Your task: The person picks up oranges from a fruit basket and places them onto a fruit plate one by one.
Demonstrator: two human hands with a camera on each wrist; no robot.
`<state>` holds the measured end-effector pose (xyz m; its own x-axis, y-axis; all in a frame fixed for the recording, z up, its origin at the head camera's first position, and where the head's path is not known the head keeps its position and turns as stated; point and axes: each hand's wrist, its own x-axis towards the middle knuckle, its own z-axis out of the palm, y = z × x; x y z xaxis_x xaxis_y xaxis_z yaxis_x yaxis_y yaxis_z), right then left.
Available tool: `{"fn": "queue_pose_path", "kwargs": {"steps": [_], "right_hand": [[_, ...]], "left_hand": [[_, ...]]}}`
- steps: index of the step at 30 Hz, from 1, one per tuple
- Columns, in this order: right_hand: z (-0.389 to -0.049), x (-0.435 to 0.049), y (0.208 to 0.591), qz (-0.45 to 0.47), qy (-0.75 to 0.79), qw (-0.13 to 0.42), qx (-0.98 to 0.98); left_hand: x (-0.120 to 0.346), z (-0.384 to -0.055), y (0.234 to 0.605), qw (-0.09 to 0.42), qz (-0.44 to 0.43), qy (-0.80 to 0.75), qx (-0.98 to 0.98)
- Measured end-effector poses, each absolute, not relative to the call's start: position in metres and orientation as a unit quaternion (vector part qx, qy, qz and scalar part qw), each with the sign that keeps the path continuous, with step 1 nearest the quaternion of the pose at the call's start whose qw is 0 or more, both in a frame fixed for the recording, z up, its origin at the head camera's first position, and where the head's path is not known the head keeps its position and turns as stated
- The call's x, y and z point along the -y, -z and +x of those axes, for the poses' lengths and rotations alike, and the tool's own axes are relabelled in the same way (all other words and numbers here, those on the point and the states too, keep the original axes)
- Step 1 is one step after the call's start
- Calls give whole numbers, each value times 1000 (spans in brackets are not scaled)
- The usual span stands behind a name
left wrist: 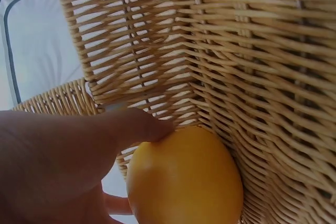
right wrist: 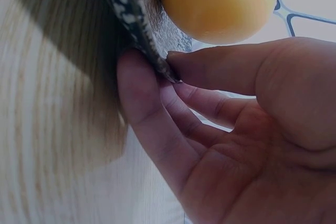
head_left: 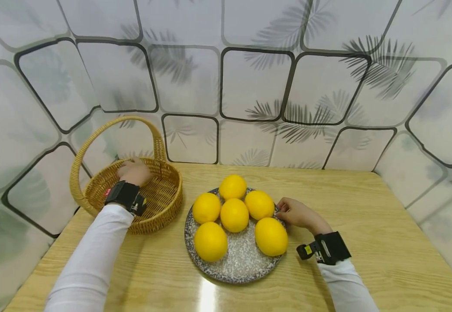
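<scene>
My left hand reaches down inside the wicker basket on the left. In the left wrist view its thumb lies on top of a yellow-orange orange and its fingers curl round the side, gripping it against the woven wall; the head view hides this fruit behind the hand. At the plate's right edge my right hand pinches the rim of the speckled grey plate, thumb above and fingers beneath. Several more oranges sit on that plate, mostly toward its back and sides.
The basket's tall arched handle rises over the left forearm. A small red tag shows inside the basket's left wall. Patterned wall covering stands behind the wooden table and along both sides.
</scene>
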<state>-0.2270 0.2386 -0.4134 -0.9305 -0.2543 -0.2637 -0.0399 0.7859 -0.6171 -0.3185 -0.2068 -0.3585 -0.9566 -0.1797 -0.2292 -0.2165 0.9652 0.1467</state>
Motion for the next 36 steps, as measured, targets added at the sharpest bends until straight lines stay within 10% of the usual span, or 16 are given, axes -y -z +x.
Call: {"fn": "queue_pose_path", "kwargs": {"steps": [19,36], "right_hand": [[-226,-238,413,-78,312,166,-932],[-227,-238,414,-84,309,163,-933]], "left_hand": [[210,-311,352,153,-53,-101,-982],[209,-304,351,54,-1,-129,-990]]}}
